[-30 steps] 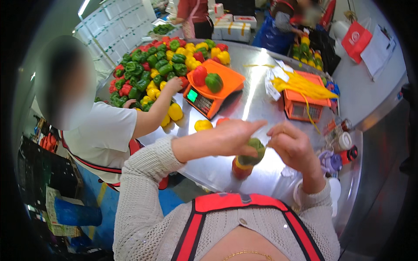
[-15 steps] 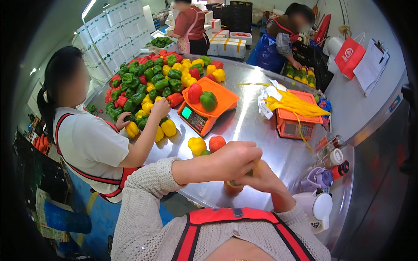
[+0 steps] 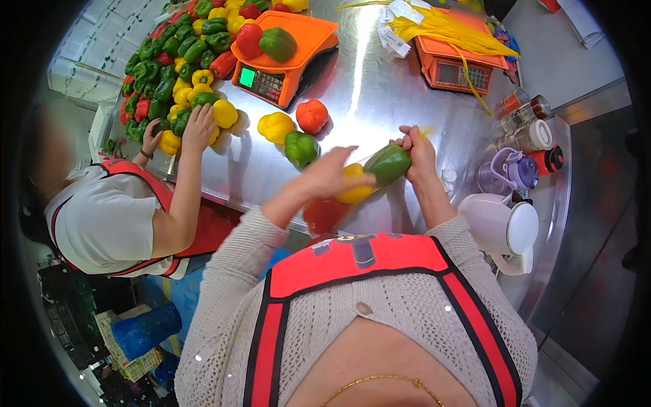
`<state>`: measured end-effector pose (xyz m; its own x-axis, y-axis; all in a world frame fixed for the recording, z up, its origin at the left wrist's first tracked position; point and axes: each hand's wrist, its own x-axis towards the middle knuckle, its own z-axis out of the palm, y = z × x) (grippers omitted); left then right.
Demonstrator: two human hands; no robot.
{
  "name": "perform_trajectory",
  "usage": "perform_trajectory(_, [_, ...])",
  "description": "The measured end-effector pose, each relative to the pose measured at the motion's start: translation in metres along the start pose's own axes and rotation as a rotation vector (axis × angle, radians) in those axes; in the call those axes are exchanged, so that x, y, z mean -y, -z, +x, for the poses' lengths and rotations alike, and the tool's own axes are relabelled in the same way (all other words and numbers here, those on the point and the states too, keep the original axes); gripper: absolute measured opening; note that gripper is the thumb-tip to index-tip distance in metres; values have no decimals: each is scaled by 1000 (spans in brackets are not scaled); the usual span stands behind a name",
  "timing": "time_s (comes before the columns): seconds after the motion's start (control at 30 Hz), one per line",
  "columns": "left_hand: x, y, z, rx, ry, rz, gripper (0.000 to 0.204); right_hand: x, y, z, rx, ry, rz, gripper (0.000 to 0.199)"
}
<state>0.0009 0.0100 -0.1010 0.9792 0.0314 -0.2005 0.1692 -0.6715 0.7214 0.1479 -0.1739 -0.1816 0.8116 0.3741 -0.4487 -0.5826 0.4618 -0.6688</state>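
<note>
Close in front of me, a red bell pepper (image 3: 324,216), a yellow one (image 3: 355,184) and a green one (image 3: 388,165) hang in one slanting row, apparently in a thin net sleeve. My right hand (image 3: 422,157) is closed at the green end, where a blurred yellow tip sticks up past the fingers. My left hand (image 3: 333,175) is open and slightly blurred, fingers stretched, its thumb side against the yellow pepper. Beyond it, a loose yellow pepper (image 3: 275,127), an orange-red pepper (image 3: 312,116) and a green pepper (image 3: 301,148) sit on the steel table (image 3: 369,102).
An orange scale (image 3: 298,41) carries two peppers; another scale (image 3: 456,68) bears yellow net strips (image 3: 434,34). Cups, a purple bottle (image 3: 519,169) and a white kettle (image 3: 498,224) line the right edge. At left, a co-worker's hands (image 3: 198,129) touch a big pepper heap (image 3: 169,61).
My view has tipped downward. My hands, earlier together over the peppers' top, are now apart: the pepper row is raised and tilted, and the left hand has opened.
</note>
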Motion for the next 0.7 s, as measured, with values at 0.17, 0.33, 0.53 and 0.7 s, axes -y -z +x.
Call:
perform_trajectory(0.17, [-4,-53,3,35,139,348,95,-48,41,16,-248,-102,131,38])
perform_trajectory(0.33, [-4,-48,16,87,190,305,75,-42,45,18,-139,-57,166,39])
perform_trajectory(0.53, [3,-51,23,101,177,309,68,-29,48,16,-33,-23,157,31])
perform_trajectory(0.7, [-4,-61,23,79,188,342,70,-21,37,22,-151,-90,291,27])
